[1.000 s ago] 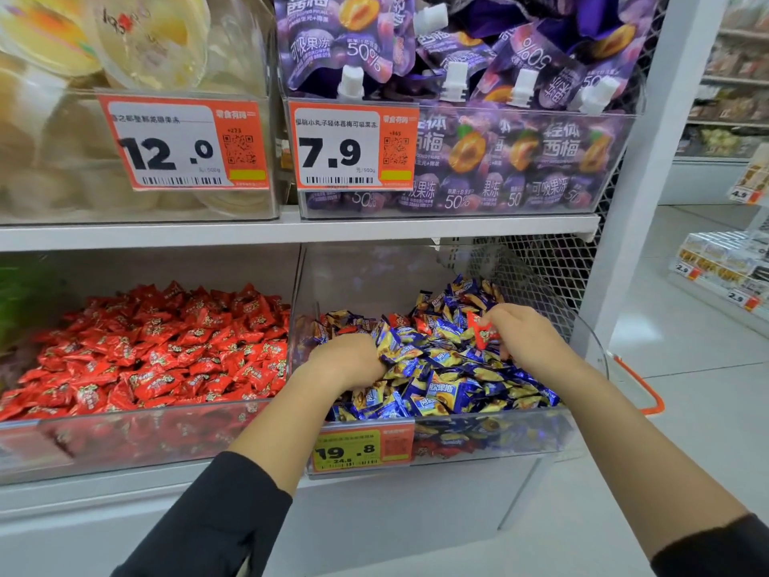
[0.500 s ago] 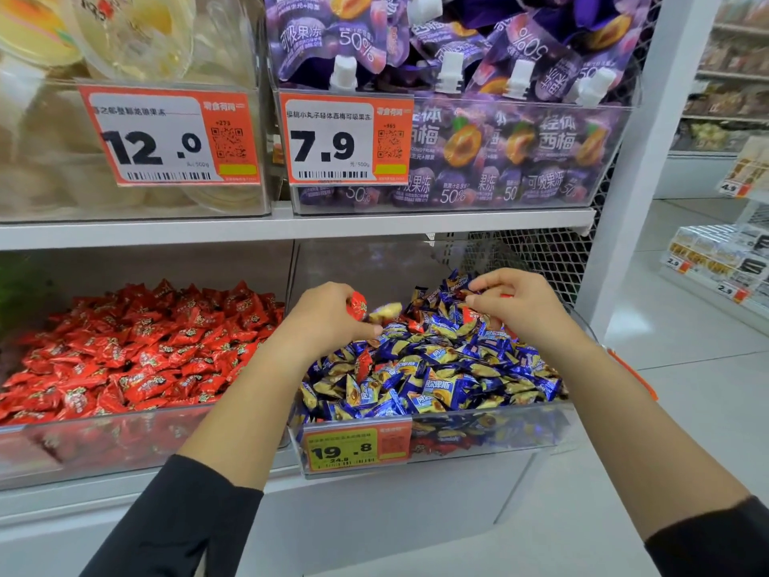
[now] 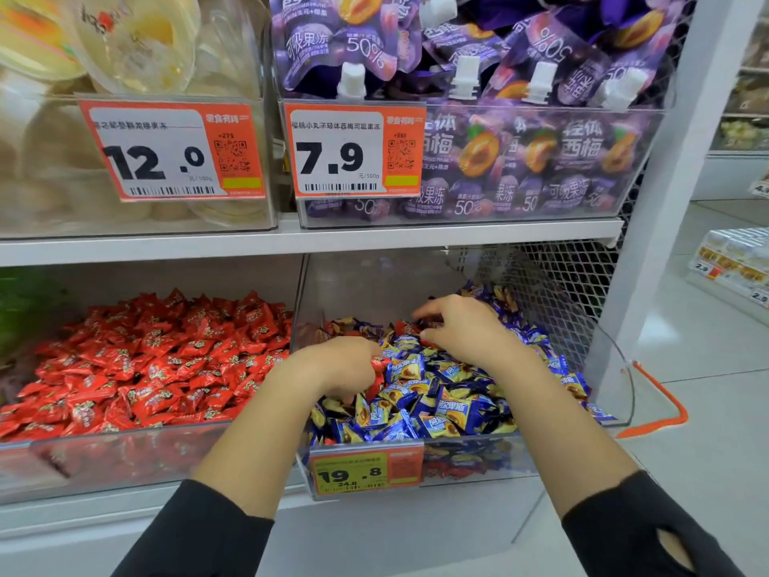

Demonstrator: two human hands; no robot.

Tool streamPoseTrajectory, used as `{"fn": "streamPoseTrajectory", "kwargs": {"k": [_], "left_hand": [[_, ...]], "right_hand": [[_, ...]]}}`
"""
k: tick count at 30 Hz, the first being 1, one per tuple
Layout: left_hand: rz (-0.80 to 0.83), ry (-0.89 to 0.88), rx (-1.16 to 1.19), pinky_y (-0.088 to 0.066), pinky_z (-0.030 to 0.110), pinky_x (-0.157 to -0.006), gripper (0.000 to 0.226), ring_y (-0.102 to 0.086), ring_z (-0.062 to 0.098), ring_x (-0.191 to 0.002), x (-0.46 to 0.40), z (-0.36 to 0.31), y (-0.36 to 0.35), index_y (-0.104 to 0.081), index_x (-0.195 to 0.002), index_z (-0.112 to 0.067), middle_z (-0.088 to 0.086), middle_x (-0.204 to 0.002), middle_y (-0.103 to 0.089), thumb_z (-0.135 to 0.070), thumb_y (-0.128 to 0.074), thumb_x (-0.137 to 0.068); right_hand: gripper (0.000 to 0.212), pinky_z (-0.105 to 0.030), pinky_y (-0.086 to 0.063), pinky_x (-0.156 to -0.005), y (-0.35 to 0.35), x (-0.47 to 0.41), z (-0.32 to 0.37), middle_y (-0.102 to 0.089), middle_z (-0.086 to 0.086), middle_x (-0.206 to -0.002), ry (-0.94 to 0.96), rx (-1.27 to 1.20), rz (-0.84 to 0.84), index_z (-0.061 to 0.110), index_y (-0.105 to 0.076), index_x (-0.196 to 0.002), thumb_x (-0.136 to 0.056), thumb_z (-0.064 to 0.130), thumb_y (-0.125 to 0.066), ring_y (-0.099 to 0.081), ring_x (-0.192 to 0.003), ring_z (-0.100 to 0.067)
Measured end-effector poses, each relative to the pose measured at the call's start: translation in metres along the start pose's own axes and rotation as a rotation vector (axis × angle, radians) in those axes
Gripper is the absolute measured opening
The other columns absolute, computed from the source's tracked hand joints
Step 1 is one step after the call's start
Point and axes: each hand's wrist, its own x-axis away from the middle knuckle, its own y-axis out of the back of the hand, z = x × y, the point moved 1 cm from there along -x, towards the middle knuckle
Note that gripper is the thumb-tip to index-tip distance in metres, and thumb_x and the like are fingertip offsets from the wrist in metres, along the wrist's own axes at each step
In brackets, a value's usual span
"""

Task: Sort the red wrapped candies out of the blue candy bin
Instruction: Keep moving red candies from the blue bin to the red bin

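The clear blue candy bin (image 3: 491,458) holds a heap of blue wrapped candies (image 3: 449,401), with a few red wrapped candies (image 3: 404,326) mixed in near the back. My left hand (image 3: 343,368) sits low at the bin's left side, fingers curled round a red candy (image 3: 378,363). My right hand (image 3: 462,333) hovers over the back of the heap, its thumb and curled fingers closing on a dark red wrapper. More red wrappers show through the front wall at the bottom.
To the left, a clear bin (image 3: 125,460) is full of red candies (image 3: 166,360). An orange price tag (image 3: 366,472) hangs on the blue bin's front. The upper shelf (image 3: 291,239) holds jelly cups and purple pouches. A white post (image 3: 666,202) and mesh stand on the right.
My left hand has dropped from above the heap down to the bin's left side, still with a red candy. My right hand has shifted a little left over the back candies.
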Motion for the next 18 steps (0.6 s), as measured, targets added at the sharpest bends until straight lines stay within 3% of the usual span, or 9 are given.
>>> {"fn": "streamPoseTrajectory", "kwargs": {"k": [3, 7, 9, 11, 14, 18], "left_hand": [[0.074, -0.021, 0.049, -0.037, 0.022, -0.044, 0.051, -0.050, 0.012, -0.055, 0.003, -0.003, -0.001, -0.042, -0.137, -0.019, 0.008, -0.090, -0.060, 0.000, -0.037, -0.089], [0.160, -0.035, 0.087, -0.037, 0.022, -0.047, 0.056, -0.047, 0.012, -0.055, 0.008, -0.004, 0.002, -0.036, -0.139, -0.020, 0.005, -0.084, -0.057, -0.012, -0.056, -0.087], [0.157, -0.048, 0.056, -0.041, 0.024, -0.053, 0.058, -0.050, 0.010, -0.058, 0.009, -0.004, 0.002, -0.035, -0.141, -0.020, 0.003, -0.089, -0.059, -0.021, -0.058, -0.089], [0.122, -0.065, 0.011, -0.045, 0.028, -0.064, 0.054, -0.053, 0.011, -0.066, 0.010, -0.005, 0.002, -0.038, -0.139, -0.021, 0.005, -0.103, -0.062, -0.034, -0.058, -0.090], [0.088, -0.088, -0.009, -0.042, 0.030, -0.077, 0.040, -0.051, 0.017, -0.083, 0.010, -0.005, -0.001, -0.049, -0.117, -0.020, 0.003, -0.104, -0.056, -0.052, -0.051, -0.092], [-0.051, -0.101, -0.068, -0.037, 0.030, -0.075, 0.031, -0.049, 0.020, -0.090, 0.004, -0.003, -0.007, -0.050, -0.108, -0.012, 0.007, -0.107, -0.055, -0.040, -0.037, -0.101]], "right_hand": [[0.047, -0.031, -0.050, -0.082, -0.008, -0.007, 0.001, -0.055, 0.001, -0.138, 0.012, 0.136, 0.182, 0.030, -0.055, -0.134, -0.091, 0.013, -0.057, -0.059, -0.109, -0.020], [0.037, -0.022, -0.039, -0.055, -0.014, -0.014, -0.001, -0.062, 0.005, -0.125, 0.016, 0.147, 0.235, 0.030, -0.066, -0.117, -0.090, 0.008, -0.053, -0.054, -0.075, -0.010], [0.032, -0.024, -0.037, -0.053, -0.019, -0.015, -0.002, -0.065, 0.004, -0.114, -0.009, 0.141, 0.215, 0.029, -0.068, -0.107, -0.090, 0.006, -0.052, -0.052, -0.074, -0.011], [0.030, -0.027, -0.046, -0.061, -0.020, -0.013, -0.002, -0.065, 0.003, -0.112, -0.014, 0.115, 0.194, 0.027, -0.067, -0.110, -0.090, 0.008, -0.055, -0.057, -0.078, -0.013], [0.026, -0.029, -0.050, -0.082, -0.005, -0.009, -0.008, -0.068, 0.003, -0.109, -0.036, -0.066, 0.038, 0.024, -0.068, -0.115, -0.090, 0.020, -0.062, -0.062, -0.094, -0.015], [0.026, -0.032, -0.049, -0.066, 0.032, 0.001, -0.038, -0.071, -0.008, -0.091, -0.180, -0.303, -0.353, 0.016, -0.073, -0.106, -0.092, 0.012, -0.052, -0.059, -0.067, -0.021]]}}
